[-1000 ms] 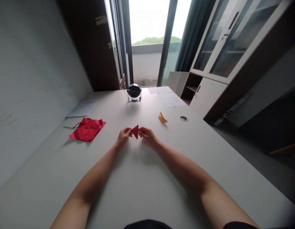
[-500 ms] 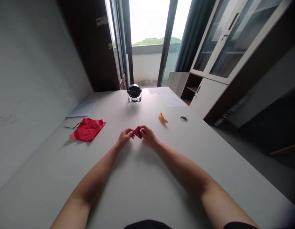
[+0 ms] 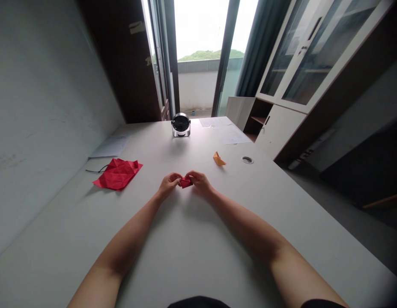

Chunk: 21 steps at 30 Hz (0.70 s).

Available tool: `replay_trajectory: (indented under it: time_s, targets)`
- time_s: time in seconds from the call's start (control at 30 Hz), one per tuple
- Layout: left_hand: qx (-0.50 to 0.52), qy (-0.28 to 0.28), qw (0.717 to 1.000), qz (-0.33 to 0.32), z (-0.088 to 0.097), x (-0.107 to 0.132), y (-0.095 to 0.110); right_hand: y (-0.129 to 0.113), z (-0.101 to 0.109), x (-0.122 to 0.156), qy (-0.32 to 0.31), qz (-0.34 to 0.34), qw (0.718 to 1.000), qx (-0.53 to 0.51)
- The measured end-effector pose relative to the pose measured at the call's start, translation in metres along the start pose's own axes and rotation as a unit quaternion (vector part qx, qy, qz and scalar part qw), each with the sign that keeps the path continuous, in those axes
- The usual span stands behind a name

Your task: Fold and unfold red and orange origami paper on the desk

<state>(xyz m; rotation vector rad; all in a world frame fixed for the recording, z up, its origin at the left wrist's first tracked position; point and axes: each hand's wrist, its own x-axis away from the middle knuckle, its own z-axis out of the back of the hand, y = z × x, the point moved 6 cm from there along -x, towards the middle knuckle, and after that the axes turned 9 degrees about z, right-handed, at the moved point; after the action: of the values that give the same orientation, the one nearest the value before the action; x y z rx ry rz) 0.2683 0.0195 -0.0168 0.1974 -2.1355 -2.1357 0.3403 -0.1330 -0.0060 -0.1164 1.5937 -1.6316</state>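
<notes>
A small piece of folded red paper (image 3: pixel 186 183) is held between my two hands, just above the white table (image 3: pixel 192 248). My left hand (image 3: pixel 169 184) pinches its left end with thumb and fingers. On the other side, my right hand (image 3: pixel 200 182) grips the right end, its fingertips curled over the paper. Parts of the paper are hidden behind the fingers. An orange folded paper boat (image 3: pixel 219 159) lies beyond my right hand. Off to the left rests a larger creased sheet of red paper (image 3: pixel 117 174), apart from both hands.
A round black device on a silver stand (image 3: pixel 180 125) is near the table's far edge. White papers (image 3: pixel 230 131) lie at the far right, and another paper stack (image 3: pixel 110 146) by the left wall. A round cable hole (image 3: pixel 247 160) is set in the tabletop at right.
The small red paper has turned in my fingers, from an upright pointed triangle to a lower, wider shape. Both hands stay at nearly the same place.
</notes>
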Motion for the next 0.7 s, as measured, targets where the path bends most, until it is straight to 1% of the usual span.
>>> replay_trajectory:
  time_s: [0.13, 0.33, 0.53, 0.7]
  targets:
    - [0.005, 0.016, 1.0, -0.009, 0.001, -0.001, -0.003, -0.002, 0.0, -0.001, -0.001, -0.005, 1.0, -0.02]
    - [-0.004, 0.06, 0.998, -0.035, 0.007, -0.001, -0.002, -0.002, -0.001, 0.001, -0.01, -0.018, 0.999, -0.046]
    - [-0.022, 0.109, 0.993, -0.049, 0.011, 0.001, 0.001, 0.001, -0.003, 0.001, -0.059, -0.027, 0.998, 0.015]
    - [-0.055, 0.135, 0.988, -0.059, 0.014, 0.004, 0.001, 0.009, -0.004, 0.0, -0.072, -0.015, 0.995, 0.069]
